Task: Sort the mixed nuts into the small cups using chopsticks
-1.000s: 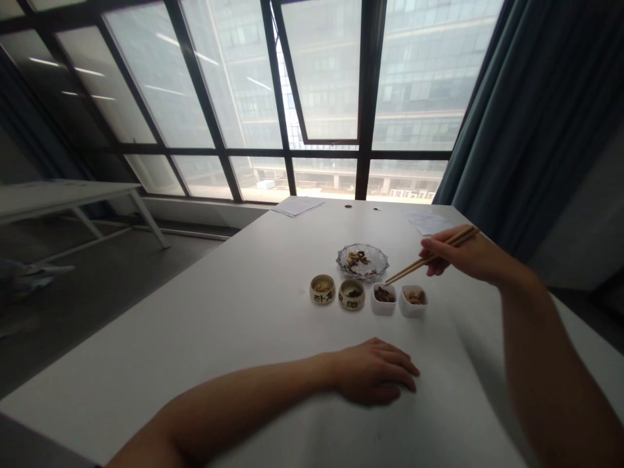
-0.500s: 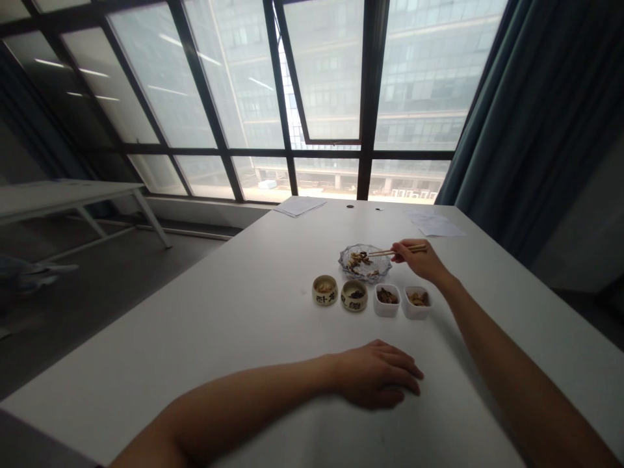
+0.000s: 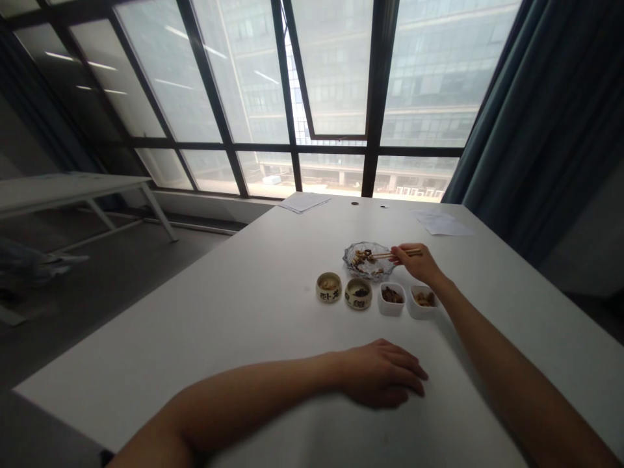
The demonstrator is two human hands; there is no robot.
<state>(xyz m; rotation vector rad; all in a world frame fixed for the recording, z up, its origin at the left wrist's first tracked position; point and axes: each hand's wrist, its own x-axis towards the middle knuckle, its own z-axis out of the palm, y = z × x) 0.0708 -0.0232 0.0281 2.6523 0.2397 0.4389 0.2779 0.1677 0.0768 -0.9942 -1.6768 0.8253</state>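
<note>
My right hand (image 3: 413, 261) is closed round a pair of chopsticks (image 3: 383, 255), whose tips reach into a clear glass dish (image 3: 350, 266). Brown and pale dried pieces (image 3: 363, 257) lie in that dish, mostly on its left side; whether the tips grip one is too small to tell. Nearer me stand two round pots with dark lettering, a left one (image 3: 329, 296) and a right one (image 3: 358, 303), then two square white cups, one (image 3: 391, 308) with dark brown pieces and one (image 3: 423, 312) with tan pieces. My left hand (image 3: 383, 375) rests flat on the table, fingers stretched, holding nothing.
The white table (image 3: 234, 312) runs toward the windows. Paper sheets lie at its far left (image 3: 305, 203) and far right (image 3: 443, 223). A second white table (image 3: 73, 188) stands at the left. A dark blue curtain (image 3: 526, 117) hangs at the right.
The whole view has shifted slightly. The chopstick tips still reach into the glass dish, close to the dried pieces. My left hand stays flat on the table.
</note>
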